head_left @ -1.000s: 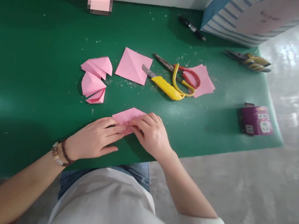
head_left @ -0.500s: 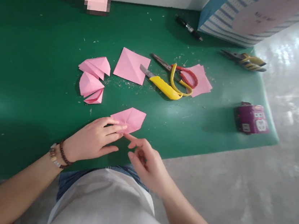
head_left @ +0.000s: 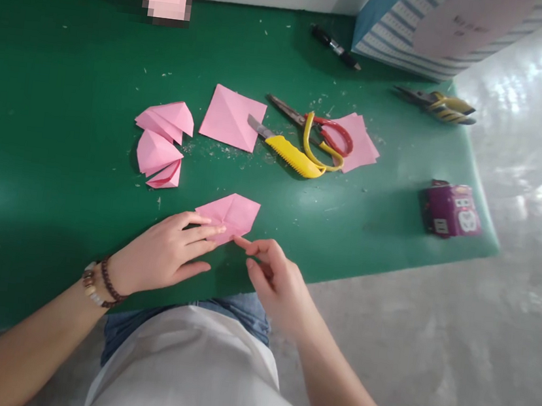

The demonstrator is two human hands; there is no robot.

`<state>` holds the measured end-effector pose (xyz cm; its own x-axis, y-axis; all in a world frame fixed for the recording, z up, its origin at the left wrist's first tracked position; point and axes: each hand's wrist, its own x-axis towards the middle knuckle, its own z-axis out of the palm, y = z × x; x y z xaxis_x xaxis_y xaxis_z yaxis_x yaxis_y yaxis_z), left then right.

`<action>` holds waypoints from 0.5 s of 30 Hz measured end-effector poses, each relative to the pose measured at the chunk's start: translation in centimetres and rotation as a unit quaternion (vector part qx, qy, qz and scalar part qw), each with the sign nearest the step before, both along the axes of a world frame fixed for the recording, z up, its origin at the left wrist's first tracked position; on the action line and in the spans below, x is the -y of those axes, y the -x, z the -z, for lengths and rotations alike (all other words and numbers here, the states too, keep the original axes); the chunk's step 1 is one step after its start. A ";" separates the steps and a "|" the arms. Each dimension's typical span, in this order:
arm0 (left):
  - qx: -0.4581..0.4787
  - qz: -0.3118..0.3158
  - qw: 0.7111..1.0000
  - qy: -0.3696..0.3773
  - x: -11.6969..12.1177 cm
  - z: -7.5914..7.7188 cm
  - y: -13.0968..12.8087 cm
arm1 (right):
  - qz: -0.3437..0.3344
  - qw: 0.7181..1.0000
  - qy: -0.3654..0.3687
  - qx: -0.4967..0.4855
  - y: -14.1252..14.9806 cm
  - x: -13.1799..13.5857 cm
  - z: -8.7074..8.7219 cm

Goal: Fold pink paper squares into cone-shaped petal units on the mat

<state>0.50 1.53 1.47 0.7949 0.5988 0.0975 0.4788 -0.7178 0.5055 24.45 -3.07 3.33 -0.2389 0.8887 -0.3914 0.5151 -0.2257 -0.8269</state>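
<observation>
A folded pink paper piece (head_left: pixel 233 214) lies near the front edge of the green table (head_left: pixel 65 105). My left hand (head_left: pixel 166 253) rests flat on the table, fingers stretched out, with its fingertips pressing the paper's near left corner. My right hand (head_left: pixel 274 279) hovers just right of that corner, forefinger extended and touching the paper's near tip, the other fingers loosely curled and holding nothing. A beaded bracelet (head_left: pixel 100 281) sits on my left wrist.
Folded pink pieces (head_left: pixel 160 140) lie to the left, a pink square sheet (head_left: pixel 232 119) and more pink sheets (head_left: pixel 360 145) farther back. A yellow utility knife (head_left: pixel 291 153), scissors (head_left: pixel 316 133), black marker (head_left: pixel 334 46), pliers (head_left: pixel 438 105), purple box (head_left: pixel 451 208) and striped bag (head_left: pixel 421 24) are around.
My right hand lifted off the folded paper, drew back toward me, then returned with its forefinger at the paper's near tip. My left hand has stayed on the paper.
</observation>
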 end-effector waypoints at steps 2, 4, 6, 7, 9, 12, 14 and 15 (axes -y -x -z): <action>0.003 0.000 1.000 -0.001 0.0 0.0 0.0 | 0.018 1.000 -0.001 -0.004 -0.4 -0.2 0.2; 0.009 -0.005 1.000 -0.001 0.0 0.0 0.0 | 0.039 0.999 -0.009 0.002 -0.8 -0.3 0.3; 0.015 -0.010 1.000 0.001 0.0 0.0 0.0 | 0.062 0.998 -0.028 0.017 -1.3 -0.3 0.3; 0.017 -0.012 1.000 0.003 0.0 0.0 0.1 | 0.072 0.996 -0.047 0.028 -1.5 -0.3 0.4; 0.016 -0.012 1.000 0.011 0.0 0.0 0.1 | 0.084 0.988 -0.115 0.060 -1.7 -0.4 0.5; 0.007 -0.019 0.999 0.029 0.0 -0.2 0.1 | 0.055 0.958 -0.247 0.136 -1.2 -0.9 1.0; 0.004 -0.032 0.999 0.038 0.1 -0.2 0.2 | 0.020 0.933 -0.306 0.189 -0.4 -1.4 1.5; 0.004 -0.038 0.999 0.038 0.1 -0.3 0.2 | 0.004 0.923 -0.322 0.211 0.1 -1.6 1.7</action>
<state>0.33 1.40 1.75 0.7458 0.6639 0.0557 0.5261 -0.6381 0.5622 24.40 -1.47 1.61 -0.1790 0.9705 0.1614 0.8226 0.2377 -0.5166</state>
